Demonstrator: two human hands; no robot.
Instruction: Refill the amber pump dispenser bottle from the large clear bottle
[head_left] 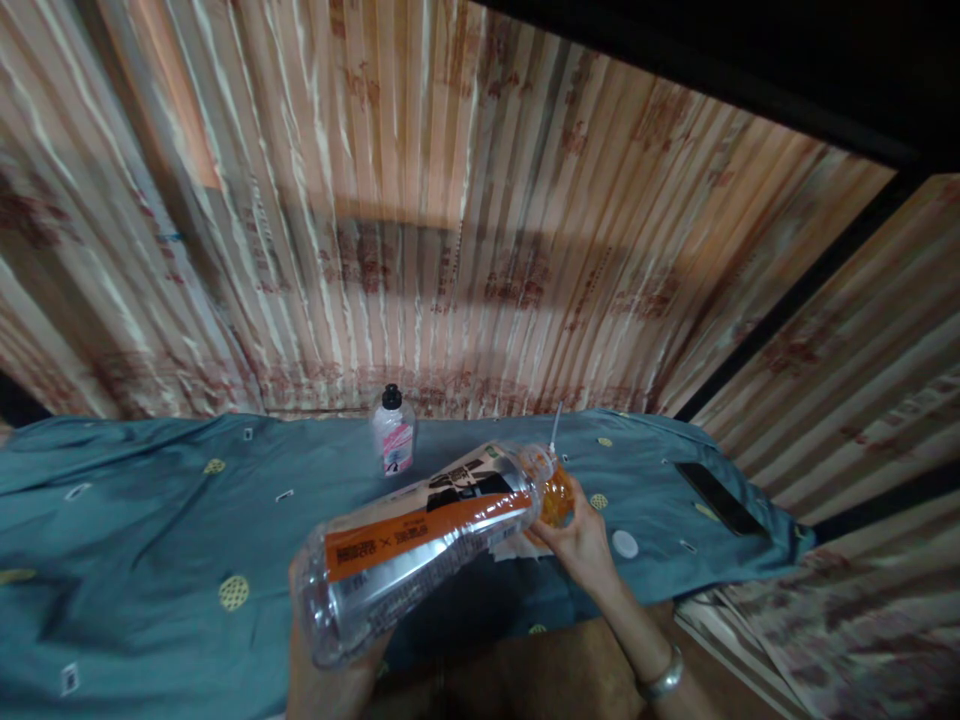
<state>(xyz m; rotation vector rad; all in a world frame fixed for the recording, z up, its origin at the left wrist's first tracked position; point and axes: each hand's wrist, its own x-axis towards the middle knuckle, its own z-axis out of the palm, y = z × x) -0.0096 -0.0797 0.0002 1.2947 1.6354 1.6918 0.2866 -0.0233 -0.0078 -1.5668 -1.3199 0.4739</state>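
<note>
A large clear plastic bottle [427,525] with an orange, white and black label is tilted across the middle, its base toward me and its neck up to the right. My left hand [330,660] is wrapped round the base end, its fingers partly hidden behind the bottle. My right hand [577,540] is closed round a small see-through container with orange contents [557,492], right at the bottle's neck. A thin pale stick or straw [556,427] rises behind that container. The bottle's mouth overlaps the container, so I cannot tell whether they touch.
A small clear bottle with a black cap and pink label [394,435] stands at the back of the teal cloth [150,520]. A white round lid [625,544] and a dark phone-like slab [718,497] lie to the right. Patterned curtains [420,250] hang behind.
</note>
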